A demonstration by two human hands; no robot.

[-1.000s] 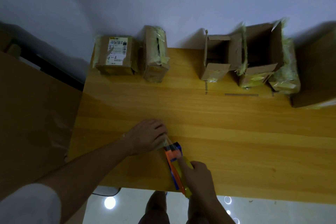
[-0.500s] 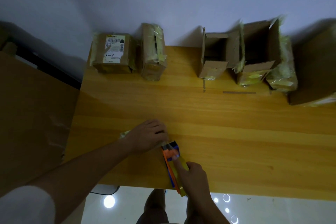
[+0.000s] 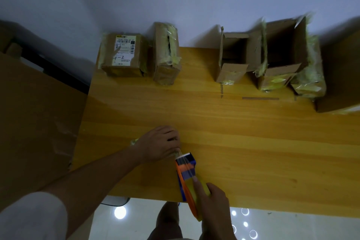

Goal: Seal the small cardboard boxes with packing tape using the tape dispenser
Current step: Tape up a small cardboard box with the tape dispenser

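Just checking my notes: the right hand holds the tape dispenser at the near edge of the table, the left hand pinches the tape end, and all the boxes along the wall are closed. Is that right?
Not quite. The head view shows two boxes standing open at the far right; only the two on the left, the labelled box and the box beside it, are closed. The rest holds: right hand on the tape dispenser, left hand pinching the tape end.

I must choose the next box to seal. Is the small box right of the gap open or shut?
Open: the small box has its flaps standing apart, showing a dark inside.
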